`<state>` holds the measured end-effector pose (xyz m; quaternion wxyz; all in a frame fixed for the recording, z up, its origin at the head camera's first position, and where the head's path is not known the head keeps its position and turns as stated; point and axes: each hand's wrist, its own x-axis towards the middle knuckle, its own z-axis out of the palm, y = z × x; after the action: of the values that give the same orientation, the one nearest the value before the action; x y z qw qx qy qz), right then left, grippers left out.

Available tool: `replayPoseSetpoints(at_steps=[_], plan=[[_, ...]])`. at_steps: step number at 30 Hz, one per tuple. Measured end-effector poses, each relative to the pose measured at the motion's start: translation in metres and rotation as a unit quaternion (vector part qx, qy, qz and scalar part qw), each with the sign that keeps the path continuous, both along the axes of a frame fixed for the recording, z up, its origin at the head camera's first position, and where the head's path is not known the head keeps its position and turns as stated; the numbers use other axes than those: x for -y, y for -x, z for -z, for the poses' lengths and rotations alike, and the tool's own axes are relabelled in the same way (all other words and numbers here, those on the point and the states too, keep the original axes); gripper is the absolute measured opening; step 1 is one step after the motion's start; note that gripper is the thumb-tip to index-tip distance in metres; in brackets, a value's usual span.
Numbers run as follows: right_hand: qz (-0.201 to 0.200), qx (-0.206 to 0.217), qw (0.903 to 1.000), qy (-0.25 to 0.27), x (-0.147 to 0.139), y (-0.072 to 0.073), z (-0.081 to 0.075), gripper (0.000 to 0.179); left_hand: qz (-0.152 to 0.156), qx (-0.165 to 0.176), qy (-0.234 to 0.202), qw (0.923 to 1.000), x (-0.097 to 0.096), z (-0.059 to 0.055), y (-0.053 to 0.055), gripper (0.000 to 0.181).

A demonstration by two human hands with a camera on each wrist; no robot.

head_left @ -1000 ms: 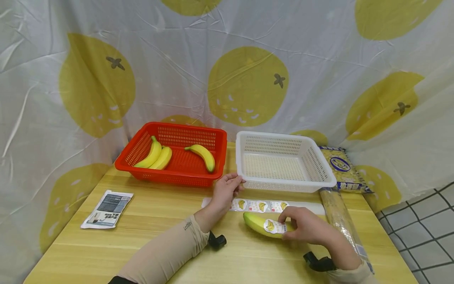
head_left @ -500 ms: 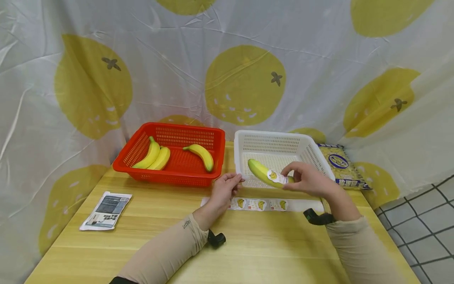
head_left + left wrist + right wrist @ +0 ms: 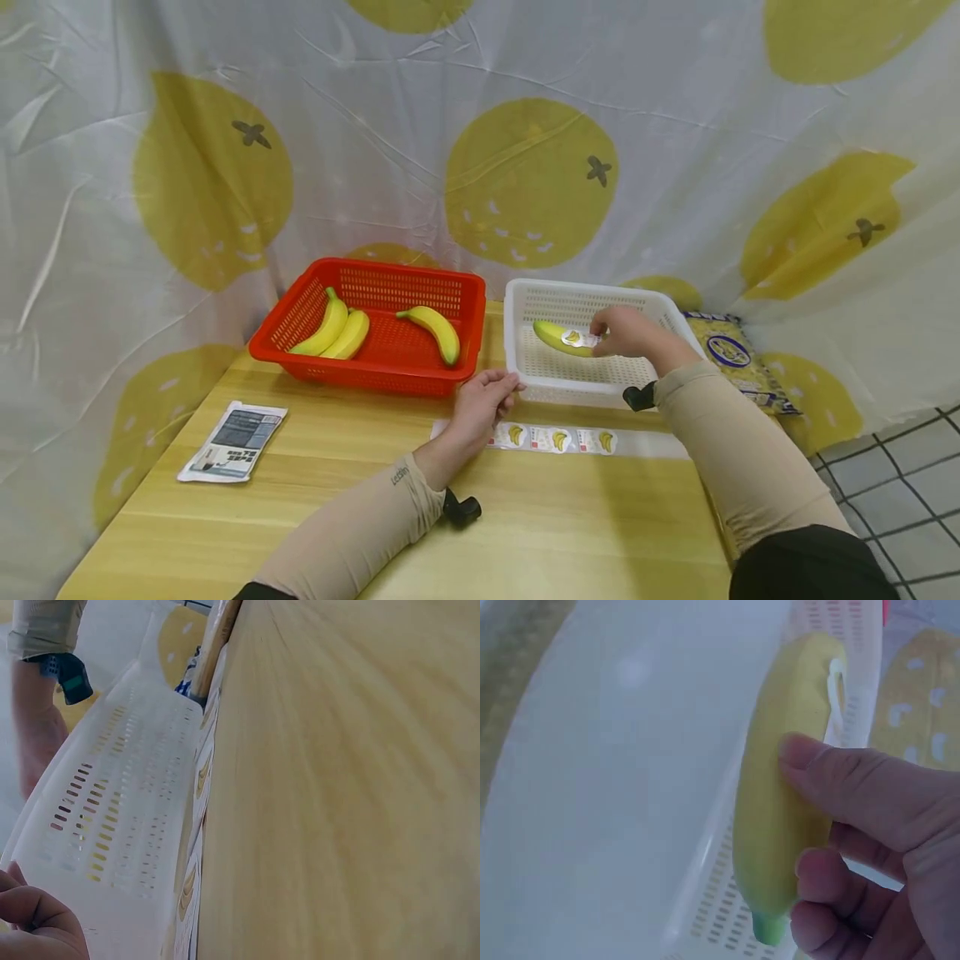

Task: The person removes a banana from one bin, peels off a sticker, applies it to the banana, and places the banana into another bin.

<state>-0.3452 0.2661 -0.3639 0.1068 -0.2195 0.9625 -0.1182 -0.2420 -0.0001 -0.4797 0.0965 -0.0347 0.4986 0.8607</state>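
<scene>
Fruit-print curtain (image 3: 375, 150) behind, wooden tabletop (image 3: 540, 533) below, and the banana (image 3: 553, 335) has crossed: over the wood a second ago, inside the white basket (image 3: 555, 367) now, sticker (image 3: 576, 338) showing, right hand (image 3: 630, 335) gripping it. Labelling looks done here. Left hand (image 3: 478, 407) at the basket's corner, grip unclear; three others in the red basket (image 3: 390, 379).

Baskets: 2 (red basket (image 3: 375, 378), white basket (image 3: 562, 389)).
Bananas: 4; 3 loose bananas (image 3: 435, 330), 1 held banana (image 3: 551, 335).
Hands: 2 (left hand (image 3: 478, 408), right hand (image 3: 628, 333)).
Label strip (image 3: 652, 445): 1; 3 labels (image 3: 559, 439) visible, possibly more behind left hand.
Fruit sticker (image 3: 576, 338): 1.
Flat packet (image 3: 233, 442): 1.
Printed bag (image 3: 729, 352): 1.
</scene>
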Motion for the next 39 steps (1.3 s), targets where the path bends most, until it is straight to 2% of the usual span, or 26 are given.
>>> replayPoseSetpoints(at_steps=[5,11,14,18,20,22,25,29,31,33,34,37,39], plan=[[0.034,0.048,0.9982,0.009,0.005,0.011,0.003,0.026,-0.002,-0.012,-0.003,0.9999,0.0,0.0,-0.001,0.011],[0.019,0.08,0.9966,0.003,0.013,0.017,0.004,0.026,-0.003,-0.02,-0.009,0.9998,0.0,0.002,-0.003,0.01],[0.01,0.092,0.9957,0.004,0.015,0.019,-0.003,0.013,-0.002,-0.02,-0.016,0.9997,0.001,0.003,-0.003,0.01],[-0.001,0.087,0.9962,0.004,0.017,0.024,-0.012,0.025,-0.003,-0.021,-0.019,0.9996,0.003,0.004,-0.003,0.01],[0.001,0.085,0.9964,-0.001,0.019,0.026,-0.013,0.016,-0.005,-0.022,-0.021,0.9995,0.003,0.003,-0.003,0.009],[0.003,0.084,0.9964,-0.009,0.02,0.029,-0.012,0.012,-0.006,-0.022,-0.022,0.9995,0.004,0.002,-0.002,0.009],[0.013,0.086,0.996,-0.019,0.023,0.032,-0.007,0.025,-0.006,-0.021,-0.022,0.9995,0.004,0.002,-0.002,0.009],[0.014,0.081,0.9965,-0.02,0.026,0.036,0.003,0.031,-0.013,-0.019,-0.017,0.9996,0.005,0.002,-0.002,0.009],[0.015,0.074,0.9969,-0.022,0.025,0.038,0.008,0.027,-0.015,-0.019,-0.015,0.9996,0.005,0.002,-0.002,0.009],[0.012,0.07,0.9971,-0.025,0.025,0.039,0.012,0.011,-0.011,-0.019,-0.013,0.9997,0.004,0.003,-0.003,0.008],[0.009,0.067,0.9972,-0.03,0.024,0.039,0.014,0.013,-0.009,-0.021,-0.01,0.9997,0.004,0.003,-0.004,0.009],[-0.004,0.061,0.9974,-0.037,0.023,0.042,0.023,0.042,0.002,-0.028,0.002,0.9996,0.003,0.004,-0.006,0.009],[-0.012,0.047,0.9979,-0.044,0.023,0.045,0.03,0.047,0.005,-0.031,0.004,0.9995,0.002,0.003,-0.008,0.009]])
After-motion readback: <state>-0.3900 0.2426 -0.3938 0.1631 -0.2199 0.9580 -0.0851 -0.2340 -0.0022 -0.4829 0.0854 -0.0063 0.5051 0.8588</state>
